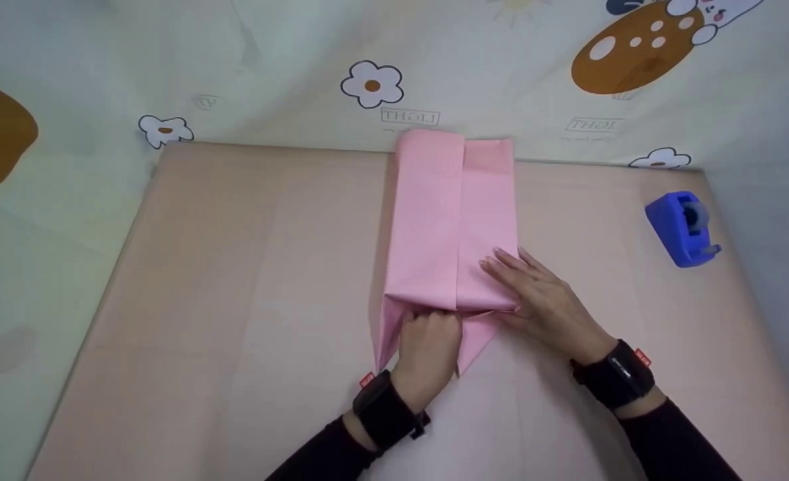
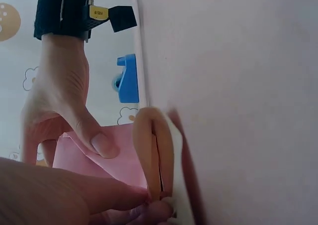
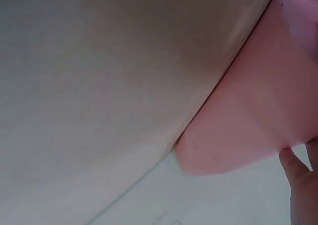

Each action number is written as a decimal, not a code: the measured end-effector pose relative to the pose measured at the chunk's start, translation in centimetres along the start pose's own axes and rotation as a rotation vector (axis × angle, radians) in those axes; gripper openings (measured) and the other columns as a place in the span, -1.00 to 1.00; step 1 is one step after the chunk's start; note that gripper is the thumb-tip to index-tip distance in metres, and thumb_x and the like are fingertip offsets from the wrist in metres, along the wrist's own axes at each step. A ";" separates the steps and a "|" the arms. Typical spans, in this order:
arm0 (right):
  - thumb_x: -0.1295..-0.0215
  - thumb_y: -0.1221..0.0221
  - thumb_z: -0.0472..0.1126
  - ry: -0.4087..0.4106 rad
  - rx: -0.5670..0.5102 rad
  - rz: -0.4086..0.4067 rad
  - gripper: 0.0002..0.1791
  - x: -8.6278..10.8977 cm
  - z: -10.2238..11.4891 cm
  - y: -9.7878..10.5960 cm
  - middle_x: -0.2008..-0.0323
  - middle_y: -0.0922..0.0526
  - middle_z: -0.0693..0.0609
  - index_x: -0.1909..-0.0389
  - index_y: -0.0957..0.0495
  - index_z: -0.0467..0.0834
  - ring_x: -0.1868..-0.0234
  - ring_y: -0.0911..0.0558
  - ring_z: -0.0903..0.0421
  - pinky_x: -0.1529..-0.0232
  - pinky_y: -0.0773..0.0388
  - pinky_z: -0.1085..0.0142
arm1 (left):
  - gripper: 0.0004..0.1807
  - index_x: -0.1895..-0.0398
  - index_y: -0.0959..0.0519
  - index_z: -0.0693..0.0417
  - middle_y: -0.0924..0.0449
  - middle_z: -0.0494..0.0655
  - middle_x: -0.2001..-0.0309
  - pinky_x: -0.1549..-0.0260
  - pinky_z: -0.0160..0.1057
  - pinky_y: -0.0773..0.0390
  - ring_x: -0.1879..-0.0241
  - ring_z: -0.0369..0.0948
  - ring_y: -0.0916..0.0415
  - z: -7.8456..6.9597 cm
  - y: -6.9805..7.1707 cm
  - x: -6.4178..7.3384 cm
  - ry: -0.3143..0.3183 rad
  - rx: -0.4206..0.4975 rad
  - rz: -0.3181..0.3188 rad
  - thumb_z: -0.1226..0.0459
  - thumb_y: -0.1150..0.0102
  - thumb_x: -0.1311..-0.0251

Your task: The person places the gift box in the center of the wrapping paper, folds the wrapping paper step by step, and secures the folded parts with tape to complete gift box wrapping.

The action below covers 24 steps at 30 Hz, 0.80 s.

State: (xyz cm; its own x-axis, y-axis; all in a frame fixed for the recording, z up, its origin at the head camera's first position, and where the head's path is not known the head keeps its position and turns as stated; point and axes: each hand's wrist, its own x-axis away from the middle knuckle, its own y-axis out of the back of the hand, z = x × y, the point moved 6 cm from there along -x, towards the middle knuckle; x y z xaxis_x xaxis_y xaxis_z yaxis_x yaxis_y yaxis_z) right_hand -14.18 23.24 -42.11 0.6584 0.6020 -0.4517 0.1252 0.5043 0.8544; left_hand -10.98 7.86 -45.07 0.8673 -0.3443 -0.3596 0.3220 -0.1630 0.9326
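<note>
A long package in pink paper point(image 1: 427, 220) lies on the table, with a lengthwise seam on top. Loose pointed flaps stick out at its near end. My left hand point(image 1: 431, 354) is at that end, fingers curled and gripping the paper there; its fingertips are hidden from above. A beige looped fold point(image 2: 151, 155) stands beside those fingers in the left wrist view; what it belongs to I cannot tell. My right hand point(image 1: 548, 300) rests along the package's near right corner with fingers extended, and its thumb point(image 2: 102, 143) presses the end paper.
A blue tape dispenser point(image 1: 680, 230) with a roll in it stands at the table's right side. The table point(image 1: 287, 267) has a pale pinkish cover. Behind it hangs a light curtain point(image 1: 287, 73) printed with flowers, touching the far edge.
</note>
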 end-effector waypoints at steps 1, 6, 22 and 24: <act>0.12 -0.58 -0.26 -0.008 -0.001 -0.005 -0.02 0.0 0.0 0.0 -0.33 -0.56 -0.15 -0.43 -0.40 -0.16 -0.41 -0.50 -0.02 -0.59 -0.10 0.28 | -0.81 0.68 -0.58 -0.12 -0.59 -0.24 0.66 0.57 -0.22 -0.37 0.62 -0.24 -0.58 0.1 0.0 -0.1 0.001 0.011 -0.002 0.32 -0.39 0.08; 0.12 -0.58 -0.24 -0.020 -0.011 -0.046 -0.04 0.0 0.2 -0.1 -0.30 -0.60 -0.13 -0.41 -0.43 -0.17 -0.41 -0.51 0.01 -0.57 -0.16 0.23 | -0.78 0.71 -0.57 -0.11 -0.59 -0.21 0.69 0.64 -0.21 -0.41 0.64 -0.22 -0.59 0.4 0.1 -0.2 0.022 0.064 -0.024 0.33 -0.36 0.04; 0.11 -0.59 -0.25 -0.059 0.023 -0.052 -0.05 0.0 0.3 -0.4 -0.28 -0.62 -0.13 -0.40 -0.43 -0.16 -0.34 -0.57 -0.07 -0.56 -0.16 0.26 | -0.76 0.70 -0.62 -0.03 -0.67 -0.15 0.61 0.68 -0.17 -0.51 0.58 -0.14 -0.65 2.7 0.0 -0.3 0.152 0.450 0.144 0.29 -0.40 -0.09; 0.12 -0.59 -0.23 -0.064 0.012 -0.057 -0.06 0.0 0.2 -0.3 -0.27 -0.62 -0.14 -0.39 -0.44 -0.16 -0.35 -0.56 -0.06 -0.56 -0.17 0.24 | -0.75 0.69 -0.59 0.00 -0.65 -0.10 0.63 0.71 -0.13 -0.50 0.61 -0.11 -0.64 2.6 0.1 -0.4 0.146 0.395 0.100 0.29 -0.36 -0.11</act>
State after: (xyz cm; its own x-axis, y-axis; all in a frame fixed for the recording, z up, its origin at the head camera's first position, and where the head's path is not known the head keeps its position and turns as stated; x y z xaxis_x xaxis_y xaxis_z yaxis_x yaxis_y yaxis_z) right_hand -14.06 22.93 -42.27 0.6959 0.5319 -0.4824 0.1723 0.5285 0.8313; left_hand -12.32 5.55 -44.87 0.9405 -0.2465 -0.2337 0.0883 -0.4869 0.8690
